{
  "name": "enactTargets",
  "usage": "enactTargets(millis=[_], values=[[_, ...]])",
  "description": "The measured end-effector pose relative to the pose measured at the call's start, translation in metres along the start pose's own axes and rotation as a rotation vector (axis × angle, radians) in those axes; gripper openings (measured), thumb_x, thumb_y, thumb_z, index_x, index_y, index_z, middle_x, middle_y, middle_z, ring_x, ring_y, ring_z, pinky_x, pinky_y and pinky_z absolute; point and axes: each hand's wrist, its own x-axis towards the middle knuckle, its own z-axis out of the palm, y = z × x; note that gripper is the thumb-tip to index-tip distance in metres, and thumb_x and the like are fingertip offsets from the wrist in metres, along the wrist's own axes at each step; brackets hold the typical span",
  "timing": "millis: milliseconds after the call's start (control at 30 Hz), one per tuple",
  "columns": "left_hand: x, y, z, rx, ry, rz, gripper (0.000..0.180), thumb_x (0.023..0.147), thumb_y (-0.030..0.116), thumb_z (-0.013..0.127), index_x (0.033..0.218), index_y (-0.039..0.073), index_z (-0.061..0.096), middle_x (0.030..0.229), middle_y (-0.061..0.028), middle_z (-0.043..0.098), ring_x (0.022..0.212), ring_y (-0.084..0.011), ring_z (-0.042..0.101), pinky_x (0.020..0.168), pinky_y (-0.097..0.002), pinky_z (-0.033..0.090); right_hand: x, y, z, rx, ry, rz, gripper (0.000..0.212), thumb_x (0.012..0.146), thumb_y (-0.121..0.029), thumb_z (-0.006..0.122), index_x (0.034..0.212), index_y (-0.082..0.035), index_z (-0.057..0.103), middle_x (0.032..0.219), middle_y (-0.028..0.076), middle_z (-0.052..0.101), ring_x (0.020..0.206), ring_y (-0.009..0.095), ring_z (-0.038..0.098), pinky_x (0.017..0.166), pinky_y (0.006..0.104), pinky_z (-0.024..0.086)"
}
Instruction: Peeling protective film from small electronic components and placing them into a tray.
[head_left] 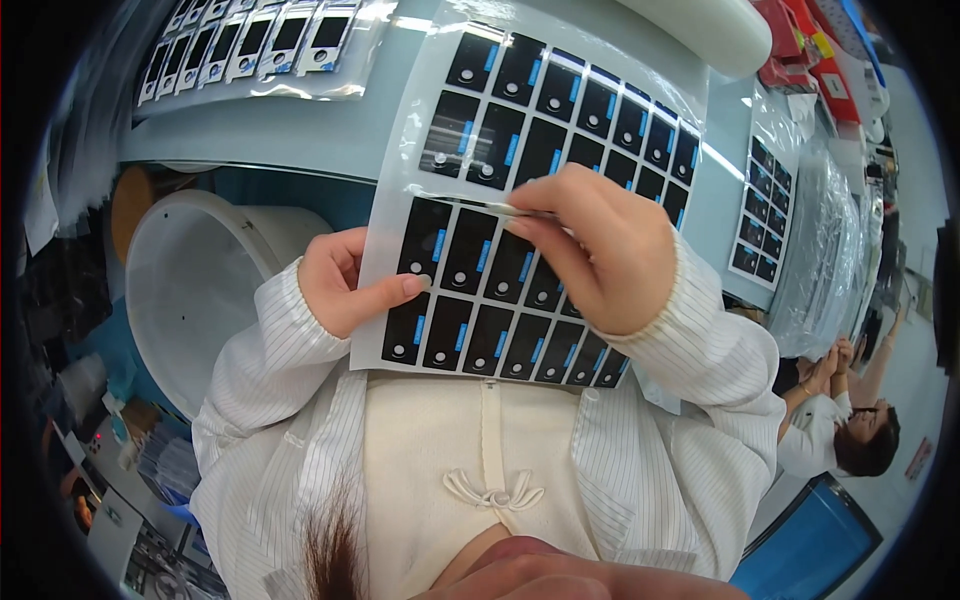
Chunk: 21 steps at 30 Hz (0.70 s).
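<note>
I judge the sheet (370, 350) light and bendy, best held edgewise: left hand (340, 285) clamps its margin, right hand (615, 250) pinches a thin tool (487, 207).

- Right hand (620, 245), center: hides some black pieces (467, 250); thin pinched item (485, 206) too small to identify
- Left hand (337, 288): fingertips under sheet (386, 225)
- White roll (712, 30), upper right: cut off

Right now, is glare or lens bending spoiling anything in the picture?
Head view: glare streaks some black panels on the sheet and the table to its right; head view: fisheye bends things near the rim, corners black; head view: left hand and right hand look fairly sharp.
</note>
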Motion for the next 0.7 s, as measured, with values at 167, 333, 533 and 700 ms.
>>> enactTargets(millis=[167,333,533,700], values=[[-0.001,-0.005,-0.002,-0.023,-0.026,-0.013,0.028,0.078,0.009,0.069,0.103,-0.002,0.061,0.093,-0.0123,0.067,0.083,-0.0176,0.065,0.078,-0.0310,0.052,0.018,0.009,0.037,-0.127,0.089,-0.171,0.010,0.078,-0.002,0.063,0.085,-0.002,0.057,0.068,0.009,0.055,0.055,0.022,0.059,0.047,0.0281,0.046],[-0.004,-0.010,0.000,-0.082,-0.015,0.056,0.032,0.078,0.008,0.068,0.107,-0.001,0.058,0.096,-0.0117,0.066,0.087,-0.0178,0.064,0.081,-0.0318,0.050,0.021,0.004,0.050,-0.191,0.085,-0.206,0.010,0.078,-0.001,0.063,0.086,-0.001,0.057,0.067,0.009,0.053,0.054,0.022,0.058,0.045,0.0288,0.045],[-0.005,-0.001,0.003,-0.087,0.017,0.010,0.032,0.076,0.004,0.067,0.106,0.000,0.056,0.092,-0.0065,0.065,0.082,-0.0125,0.062,0.078,-0.0280,0.049,0.023,0.000,0.048,-0.227,0.069,-0.220,0.013,0.076,0.001,0.064,0.087,0.000,0.057,0.066,0.009,0.053,0.054,0.022,0.057,0.045,0.0292,0.045],[-0.006,0.001,0.003,-0.084,0.022,-0.005,0.031,0.076,0.005,0.067,0.105,0.000,0.056,0.091,-0.0061,0.065,0.082,-0.0117,0.061,0.077,-0.0272,0.049,0.027,-0.012,0.042,-0.255,0.035,-0.231,0.020,0.070,0.003,0.063,0.089,0.001,0.056,0.068,0.009,0.052,0.055,0.022,0.057,0.046,0.0296,0.046]])
